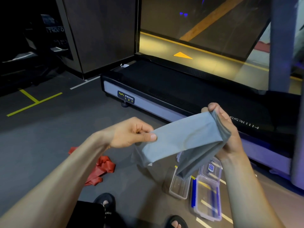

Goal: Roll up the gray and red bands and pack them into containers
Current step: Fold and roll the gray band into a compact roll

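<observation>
I hold the gray band (179,139) stretched flat between both hands, above the floor. My left hand (131,133) pinches its left end between thumb and fingers. My right hand (225,129) grips the right end, where the band folds over and a loose length hangs down toward the containers. The red band (102,168) lies crumpled on the gray floor below my left forearm. Two clear plastic containers stand on the floor under the gray band: an open one (179,186) and one with blue clips (207,198).
A black treadmill (164,89) runs across the floor just beyond my hands. A clear lid with a blue label (211,167) lies behind the containers. My sandalled feet (107,201) are at the bottom edge. Yellow floor lines (32,102) mark the left.
</observation>
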`<move>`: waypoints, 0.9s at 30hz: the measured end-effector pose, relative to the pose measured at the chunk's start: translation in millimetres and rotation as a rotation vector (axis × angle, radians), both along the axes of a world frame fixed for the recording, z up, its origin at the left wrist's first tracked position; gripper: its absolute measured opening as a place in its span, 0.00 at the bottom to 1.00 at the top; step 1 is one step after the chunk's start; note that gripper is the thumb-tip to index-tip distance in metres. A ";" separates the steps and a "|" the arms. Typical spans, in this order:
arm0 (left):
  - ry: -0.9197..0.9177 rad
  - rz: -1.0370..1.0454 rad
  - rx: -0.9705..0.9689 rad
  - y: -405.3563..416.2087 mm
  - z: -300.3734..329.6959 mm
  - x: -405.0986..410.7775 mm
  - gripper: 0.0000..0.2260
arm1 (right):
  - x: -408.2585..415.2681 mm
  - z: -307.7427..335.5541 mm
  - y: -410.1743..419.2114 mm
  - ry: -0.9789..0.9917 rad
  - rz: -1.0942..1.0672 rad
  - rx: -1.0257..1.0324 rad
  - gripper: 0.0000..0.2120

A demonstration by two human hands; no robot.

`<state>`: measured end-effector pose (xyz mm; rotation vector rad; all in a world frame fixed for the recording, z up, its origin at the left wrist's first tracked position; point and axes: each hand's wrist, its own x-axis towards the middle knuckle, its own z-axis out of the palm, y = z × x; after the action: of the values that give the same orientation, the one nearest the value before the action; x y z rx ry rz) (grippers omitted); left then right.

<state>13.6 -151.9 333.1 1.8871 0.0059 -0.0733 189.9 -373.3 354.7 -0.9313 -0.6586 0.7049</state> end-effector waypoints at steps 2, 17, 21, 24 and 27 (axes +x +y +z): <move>-0.017 -0.038 -0.065 3.9 3.4 -3.2 0.23 | 3.3 -1.6 -3.5 -0.065 -0.017 -0.074 0.07; -0.243 0.054 -0.646 0.0 8.9 -5.8 0.23 | -22.1 -24.8 21.3 -0.117 0.199 -0.144 0.05; -0.041 0.000 -0.520 3.1 1.3 -2.3 0.30 | -28.2 -20.6 26.9 -0.115 0.215 -0.048 0.06; 0.045 -0.087 -0.396 2.9 0.5 -3.2 0.21 | -37.0 -17.5 31.9 -0.172 0.223 -0.050 0.06; 0.065 -0.073 -0.300 1.0 1.1 -3.2 0.28 | -46.6 -18.1 38.6 -0.296 0.239 -0.113 0.06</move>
<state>10.4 -150.8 334.2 1.5846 -0.0284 -0.1761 143.3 -334.7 336.7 -1.0836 -1.0115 0.8300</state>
